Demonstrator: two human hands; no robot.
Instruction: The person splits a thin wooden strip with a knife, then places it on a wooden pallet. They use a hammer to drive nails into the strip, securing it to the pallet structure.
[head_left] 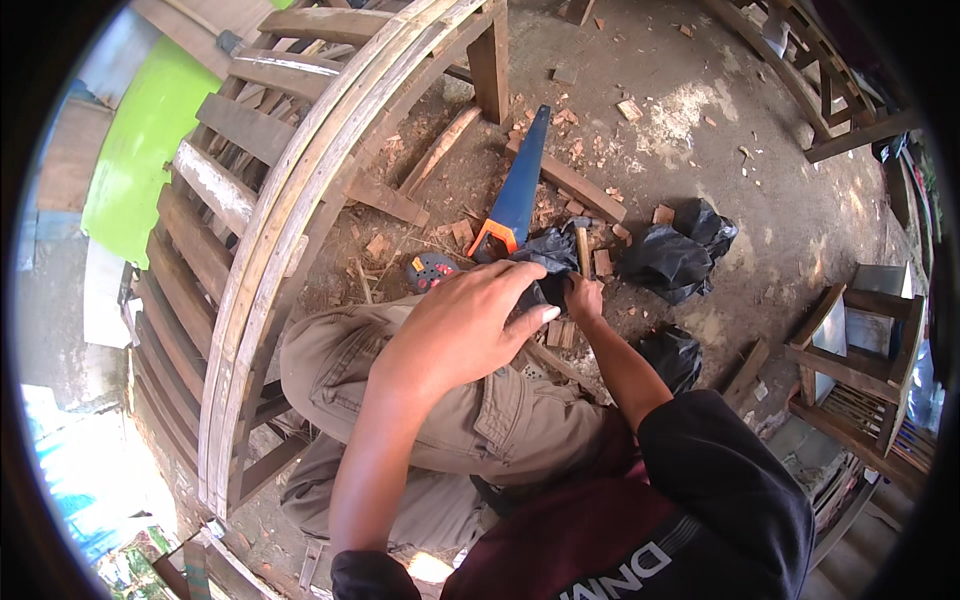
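Note:
My right hand [583, 297] is wrapped round the wooden handle of a hammer [584, 250], whose head points away from me. Just left of it, my left hand [470, 325] is raised over my knee, thumb and forefinger apart and nothing visible between them; its other fingers are partly hidden. Beyond the fingertips lies a crumpled black plastic bag [548, 250], partly covered by my hands. A handsaw [520, 185] with a blue blade and orange handle rests on the ground beside that bag, its tip pointing away.
A slatted wooden frame [300, 190] curves along my left. More black plastic bags [668, 262] lie to the right of the hammer. Wood offcuts, a short plank [575, 183] and chips litter the dirt floor. A wooden chair-like piece [860, 345] stands at the far right.

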